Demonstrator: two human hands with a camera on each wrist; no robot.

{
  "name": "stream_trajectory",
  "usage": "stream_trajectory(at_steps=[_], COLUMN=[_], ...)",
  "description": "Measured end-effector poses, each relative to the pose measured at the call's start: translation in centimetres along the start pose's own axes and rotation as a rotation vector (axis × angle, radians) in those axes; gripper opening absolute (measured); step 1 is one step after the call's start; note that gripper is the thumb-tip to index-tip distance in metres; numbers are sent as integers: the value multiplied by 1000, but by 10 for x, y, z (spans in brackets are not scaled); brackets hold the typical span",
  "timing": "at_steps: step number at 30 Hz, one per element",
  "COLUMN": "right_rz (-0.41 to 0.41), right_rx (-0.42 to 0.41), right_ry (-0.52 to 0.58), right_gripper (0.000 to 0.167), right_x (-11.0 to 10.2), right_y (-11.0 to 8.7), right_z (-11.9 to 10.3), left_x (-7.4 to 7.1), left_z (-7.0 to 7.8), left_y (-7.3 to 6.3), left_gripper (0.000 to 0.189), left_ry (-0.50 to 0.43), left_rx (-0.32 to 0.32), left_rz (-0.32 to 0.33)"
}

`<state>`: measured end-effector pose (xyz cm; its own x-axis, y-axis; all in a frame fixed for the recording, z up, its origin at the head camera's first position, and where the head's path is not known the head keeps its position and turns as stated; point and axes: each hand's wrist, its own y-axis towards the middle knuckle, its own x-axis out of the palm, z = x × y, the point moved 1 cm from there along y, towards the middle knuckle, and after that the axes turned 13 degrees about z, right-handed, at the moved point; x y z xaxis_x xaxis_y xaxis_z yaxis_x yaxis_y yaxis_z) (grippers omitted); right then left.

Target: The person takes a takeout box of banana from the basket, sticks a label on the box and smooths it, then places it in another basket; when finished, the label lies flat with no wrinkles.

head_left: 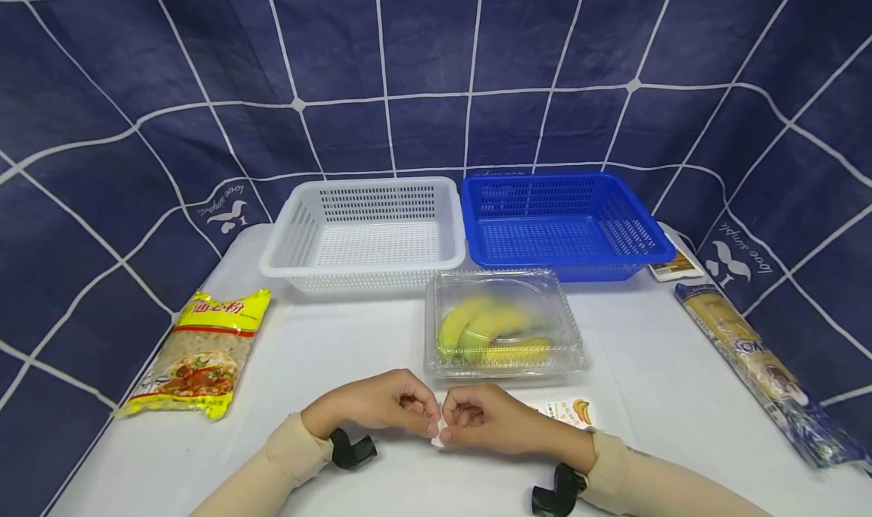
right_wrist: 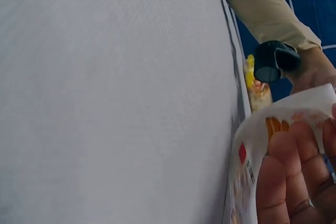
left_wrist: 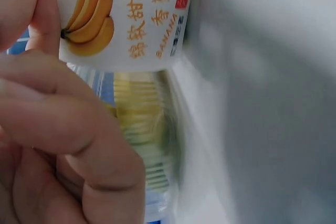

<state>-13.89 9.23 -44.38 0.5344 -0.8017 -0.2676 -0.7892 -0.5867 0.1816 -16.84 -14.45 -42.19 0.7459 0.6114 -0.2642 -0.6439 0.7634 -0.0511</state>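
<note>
And here it is, the white, flexible banana-print label strip [left_wrist: 121,40], pinched at the edge by left hand [head_left: 381,403] and right hand [head_left: 487,422], fingertips nearly meeting! It bows gently, showing a yellow-orange bunch, orange characters, "BANANA" (and a little red block), just in front of the clear, ribbed plastic box of bananas [head_left: 504,280], above the white tabletop [head_left: 327,335].

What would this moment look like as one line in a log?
left hand: pinches banana label | right hand: pinches same label | clear box: bananas inside | white basket, blue basket: beyond box
</note>
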Motion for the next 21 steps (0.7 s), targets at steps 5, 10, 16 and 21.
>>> stream_trajectory(at_steps=[5,10,16,21], right_rz=[-2,29,71,81], right_rx=[-16,0,27,-8], right_ry=[26,25,21,-11], right_gripper=[7,7,9,11], right_x=[-7,-19,-39,-48], right_y=[-7,-16,-27,-32], right_z=[2,1,-3,-6], left_x=[-5,-12,-19,-19], left_z=[-2,-6,-16,-20], left_y=[-8,-17,-25,-26], left_gripper=[16,16,16,14], left_ry=[-2,10,43,102], left_rx=[-38,-55,-113,-173], left_rz=[-2,-7,13,40])
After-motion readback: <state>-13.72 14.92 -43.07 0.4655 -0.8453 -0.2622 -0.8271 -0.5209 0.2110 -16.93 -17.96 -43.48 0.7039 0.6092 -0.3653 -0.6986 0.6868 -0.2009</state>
